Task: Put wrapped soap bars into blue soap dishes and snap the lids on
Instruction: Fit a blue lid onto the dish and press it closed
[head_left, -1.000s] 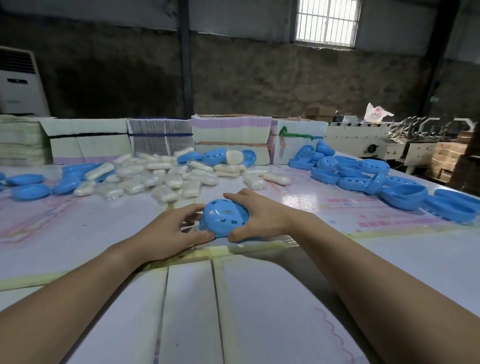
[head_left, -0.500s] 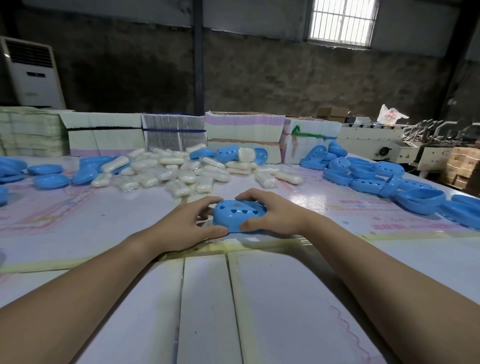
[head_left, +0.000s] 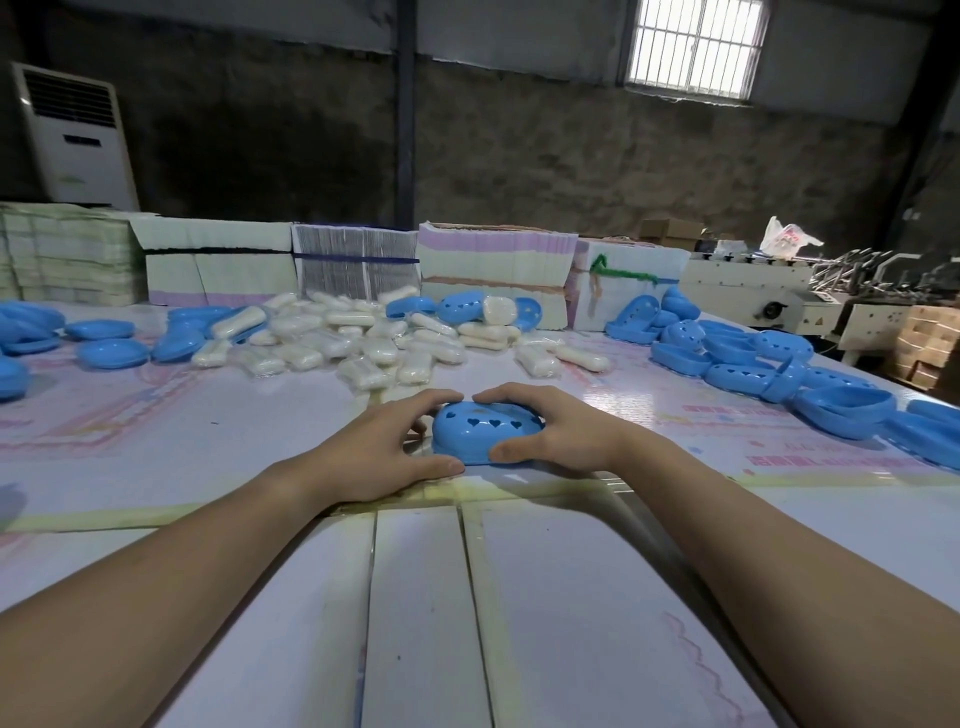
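Item, frame centre: blue soap dish (head_left: 485, 434), lid up, clasped by our left hand (head_left: 384, 449) and right hand (head_left: 558, 434). Risk, we judge: uneven pressure leaves one edge unsnapped.

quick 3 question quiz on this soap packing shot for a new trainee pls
1. True or false: both hands grip the blue soap dish on the table.
2. Which shape are the holes cut in its top: A stars, B hearts, C squares?
3. Fill in: the heap of wrapped soap bars lies ____ the hands, nearer the stacked cartons.

Key: 1 true, the left hand and right hand hold its two ends. 2 B. 3 beyond.
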